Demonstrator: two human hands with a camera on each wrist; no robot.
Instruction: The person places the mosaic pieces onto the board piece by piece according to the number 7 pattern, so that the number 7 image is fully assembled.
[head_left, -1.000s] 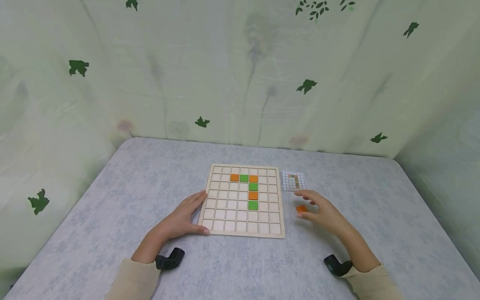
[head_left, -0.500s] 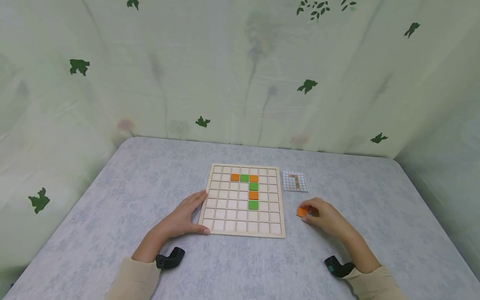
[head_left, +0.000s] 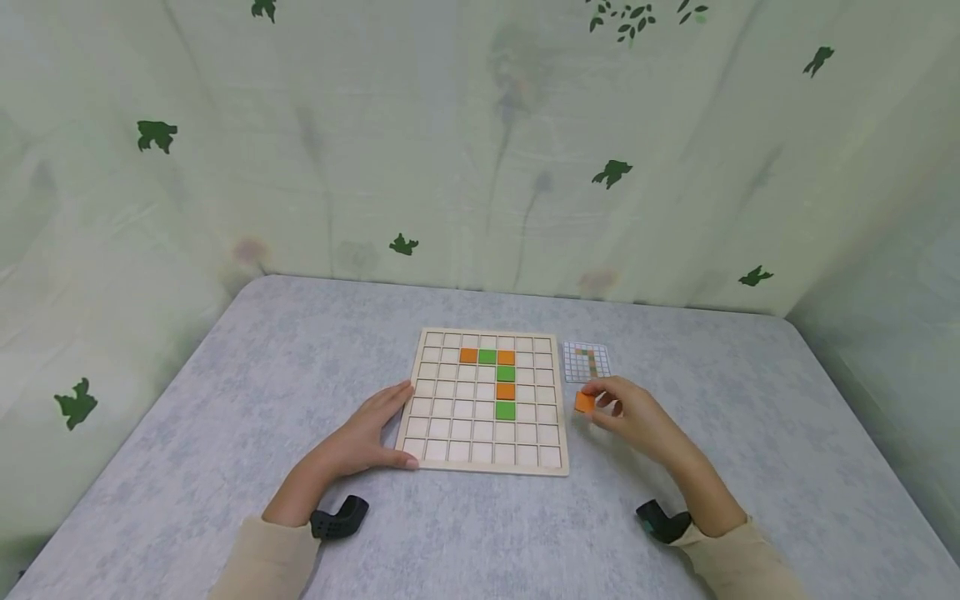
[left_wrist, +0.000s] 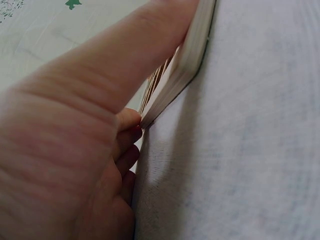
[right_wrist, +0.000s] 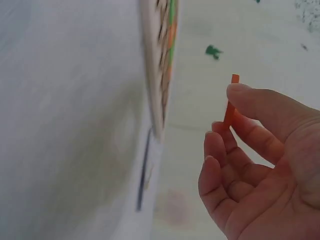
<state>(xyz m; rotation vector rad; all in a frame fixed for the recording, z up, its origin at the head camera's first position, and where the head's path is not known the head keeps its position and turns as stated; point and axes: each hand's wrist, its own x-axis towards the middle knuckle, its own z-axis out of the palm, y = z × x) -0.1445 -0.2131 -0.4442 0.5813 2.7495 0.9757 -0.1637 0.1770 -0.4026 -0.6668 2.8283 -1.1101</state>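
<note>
A square wooden grid board (head_left: 462, 411) lies on the table, bearing a bent line of orange and green square tiles. At its near left corner my left hand (head_left: 367, 433) is spread, the fingers along the left edge and the thumb (left_wrist: 150, 40) at the front edge. My right hand (head_left: 637, 414) pinches an orange square tile (head_left: 584, 402) just beyond the board's right edge. The right wrist view shows this tile (right_wrist: 230, 104) edge-on, raised off the table between thumb and fingertips, the other fingers loosely curled.
A small printed card (head_left: 587, 358) with a grid and a coloured pattern lies beside the board's upper right edge, close to the right hand. Behind the grey mottled table (head_left: 345, 325) hangs a pale curtain (head_left: 450, 150) with green bird shapes.
The right hand has closed its fingers on the orange tile, lifted it and carried it left towards the board. My left hand and the board have stayed where they were.
</note>
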